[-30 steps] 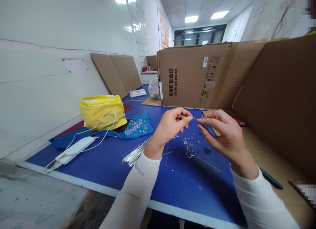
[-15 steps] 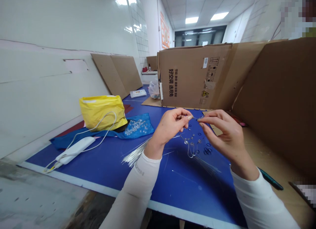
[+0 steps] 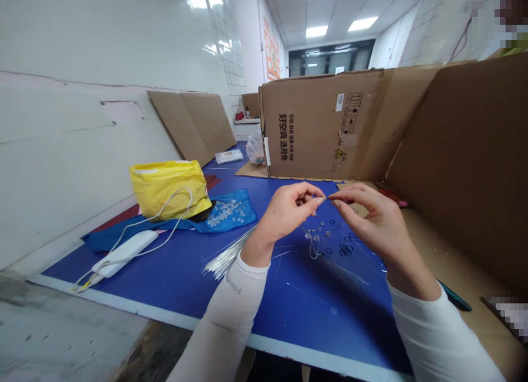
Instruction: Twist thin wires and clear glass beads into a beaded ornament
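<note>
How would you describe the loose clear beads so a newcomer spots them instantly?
On the blue workbench, find the yellow plastic bag. The crumpled blue cloth beside it holds the clear beads, a loose heap, unlike the beaded wire strand by the person's left hand.

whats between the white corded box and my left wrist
In the head view, a bundle of thin silver wires lies on the blue table top between the white corded box and the left wrist.
</note>
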